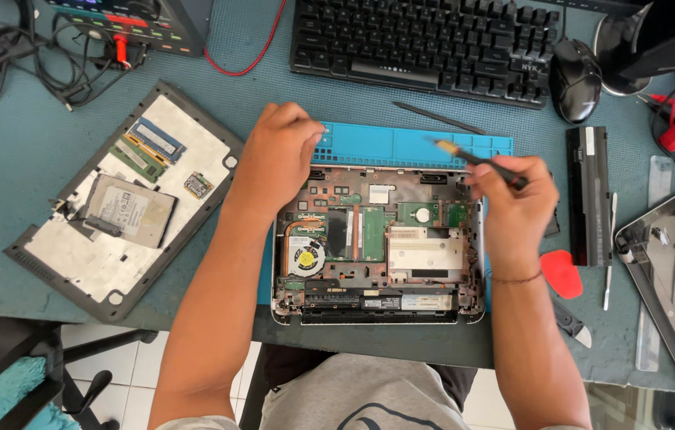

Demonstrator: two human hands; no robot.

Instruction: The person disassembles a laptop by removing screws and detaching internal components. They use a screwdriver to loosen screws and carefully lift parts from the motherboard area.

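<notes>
On the bench [19, 159], far left, the removed bottom cover [126, 199] lies inside-up like a tray w/ a hard drive [129, 211], two RAM sticks [146, 147] & a small card [197, 185] in it. Left hand [278, 159] is curled, pressing the top-left corner of the opened laptop chassis [377, 243], which sits on a blue mat [409, 147] w/ fan & boards exposed. Right hand [513, 203] grips a thin tool [477, 159] above the chassis' top-right corner; black battery [588, 195] further right
</notes>
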